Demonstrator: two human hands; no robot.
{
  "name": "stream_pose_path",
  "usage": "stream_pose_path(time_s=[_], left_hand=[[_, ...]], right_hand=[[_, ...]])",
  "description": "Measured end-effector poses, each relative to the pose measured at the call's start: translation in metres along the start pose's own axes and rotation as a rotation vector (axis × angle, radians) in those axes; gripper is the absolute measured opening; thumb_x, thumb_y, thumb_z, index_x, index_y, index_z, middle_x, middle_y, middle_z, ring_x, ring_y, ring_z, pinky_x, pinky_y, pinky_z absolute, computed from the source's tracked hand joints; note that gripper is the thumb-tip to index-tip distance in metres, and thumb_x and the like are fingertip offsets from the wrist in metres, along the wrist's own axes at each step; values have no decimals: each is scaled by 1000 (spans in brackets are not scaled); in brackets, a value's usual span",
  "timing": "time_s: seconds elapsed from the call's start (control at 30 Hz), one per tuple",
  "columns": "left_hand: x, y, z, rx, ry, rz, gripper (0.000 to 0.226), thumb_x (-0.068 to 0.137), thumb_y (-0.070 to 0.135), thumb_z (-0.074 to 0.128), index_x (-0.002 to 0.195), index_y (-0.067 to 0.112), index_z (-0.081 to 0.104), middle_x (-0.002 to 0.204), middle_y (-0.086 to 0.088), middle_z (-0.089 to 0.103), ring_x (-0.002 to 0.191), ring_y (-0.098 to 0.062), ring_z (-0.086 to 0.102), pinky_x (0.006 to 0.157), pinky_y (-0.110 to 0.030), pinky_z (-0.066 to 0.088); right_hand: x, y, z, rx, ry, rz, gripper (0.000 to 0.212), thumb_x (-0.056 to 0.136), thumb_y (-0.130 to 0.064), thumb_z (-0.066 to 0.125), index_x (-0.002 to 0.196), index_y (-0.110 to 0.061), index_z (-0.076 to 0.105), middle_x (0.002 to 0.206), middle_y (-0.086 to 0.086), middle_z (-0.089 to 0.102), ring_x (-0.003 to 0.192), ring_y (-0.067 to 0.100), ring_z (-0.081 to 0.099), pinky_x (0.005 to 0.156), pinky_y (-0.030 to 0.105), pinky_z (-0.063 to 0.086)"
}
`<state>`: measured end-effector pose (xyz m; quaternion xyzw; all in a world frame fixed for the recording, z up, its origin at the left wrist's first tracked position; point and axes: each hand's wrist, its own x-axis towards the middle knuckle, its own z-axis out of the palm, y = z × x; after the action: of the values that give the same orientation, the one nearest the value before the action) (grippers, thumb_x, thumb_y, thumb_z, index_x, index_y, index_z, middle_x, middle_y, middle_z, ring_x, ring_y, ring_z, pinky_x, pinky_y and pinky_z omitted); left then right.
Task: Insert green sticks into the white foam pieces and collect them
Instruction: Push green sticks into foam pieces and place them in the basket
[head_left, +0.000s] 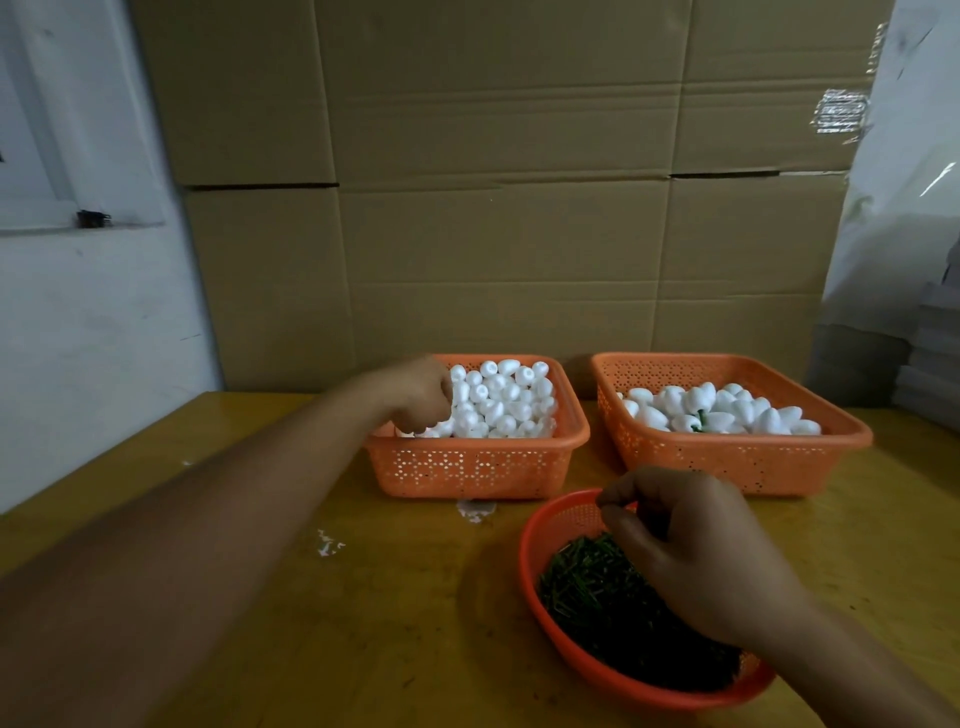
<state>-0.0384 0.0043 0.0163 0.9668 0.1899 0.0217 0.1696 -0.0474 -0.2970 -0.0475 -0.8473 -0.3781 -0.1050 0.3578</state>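
White egg-shaped foam pieces (498, 400) heaped in left orange basket (478, 467); green sticks (597, 577) piled in round bowl (530, 551). Left hand (415, 395) curled down into foam, grasp hidden. Right hand (691, 545) above bowl, fingertips pinched; stick not discernible.

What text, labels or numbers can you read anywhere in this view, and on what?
No readable text in this view.
Cardboard boxes: plain, no print visible.
Tape patch on the boxes: shiny and crinkled, nothing legible.
Two square orange baskets and the round basket: only a hole pattern, no label.
Wall: marks only, no writing.
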Motion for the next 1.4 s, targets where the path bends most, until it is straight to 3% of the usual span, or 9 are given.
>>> stream_pose_path(time_s=[0.13, 0.23, 0.5, 0.63, 0.77, 0.87, 1.13, 1.33, 1.4], left_hand=[[27, 1, 1, 133, -198, -116, 40, 93, 28, 70, 127, 10, 57, 108, -13, 70, 81, -23, 71, 80, -37, 61], [43, -5, 9, 323, -268, -155, 50, 88, 46, 72, 125, 13, 62, 115, -6, 69, 92, -21, 70, 84, -35, 59], [65, -15, 25, 414, -295, -165, 59, 86, 55, 67, 130, 17, 60, 116, 2, 63, 101, -17, 64, 84, -34, 53], [69, -21, 31, 457, -225, -169, 83, 87, 49, 70, 155, 24, 30, 151, -1, 37, 134, -21, 44, 106, -40, 47], [64, -19, 34, 486, -185, -164, 86, 92, 46, 66, 159, 25, 15, 165, -1, 11, 149, -23, 23, 112, -41, 42], [62, -14, 38, 497, -156, -166, 89, 96, 40, 63, 161, 23, 4, 167, 2, -15, 155, -22, -9, 118, -40, 32], [58, -1, 40, 669, -134, -120, 84, 100, 50, 54, 160, 18, 4, 168, -3, -3, 154, -23, -7, 119, -33, 19], [68, -6, 44, 521, -145, -186, 83, 98, 38, 62, 160, 20, 10, 168, 0, 0, 154, -22, -12, 121, -36, 19], [66, -5, 43, 467, -118, -203, 81, 94, 34, 66, 157, 18, 18, 165, -2, 10, 153, -22, 9, 114, -35, 32]], right_hand=[[0, 2, -1, 1, -4, 1, 6, 91, -28, 69, 88, -32, 72, 59, -16, 64, 49, 7, 58, 46, 26, 40], [1, 3, -2, 0, -12, 8, 5, 91, -29, 69, 89, -33, 72, 58, -17, 64, 48, 6, 57, 46, 23, 38], [0, 4, -1, -13, -40, 5, 6, 91, -30, 68, 87, -34, 70, 57, -11, 63, 48, 10, 56, 48, 31, 41], [-1, 3, 0, -25, -56, 11, 4, 90, -31, 68, 88, -34, 70, 57, -13, 63, 49, 9, 57, 48, 29, 40], [0, 2, 1, -35, -74, 25, 4, 90, -33, 67, 89, -35, 71, 61, -15, 65, 51, 6, 57, 48, 27, 40], [-1, 1, 2, -49, -82, 29, 4, 90, -35, 66, 90, -36, 70, 63, -14, 66, 53, 7, 59, 49, 29, 43], [0, 1, 1, -49, -76, 40, 4, 89, -36, 67, 91, -37, 71, 62, -21, 65, 55, 4, 60, 52, 30, 46], [-1, 2, 0, -48, -62, 45, 4, 88, -35, 68, 90, -36, 71, 61, -22, 64, 54, 3, 58, 52, 29, 44], [0, 3, -1, -48, -63, 45, 4, 88, -36, 67, 90, -36, 71, 61, -22, 64, 54, 3, 58, 53, 29, 45]])
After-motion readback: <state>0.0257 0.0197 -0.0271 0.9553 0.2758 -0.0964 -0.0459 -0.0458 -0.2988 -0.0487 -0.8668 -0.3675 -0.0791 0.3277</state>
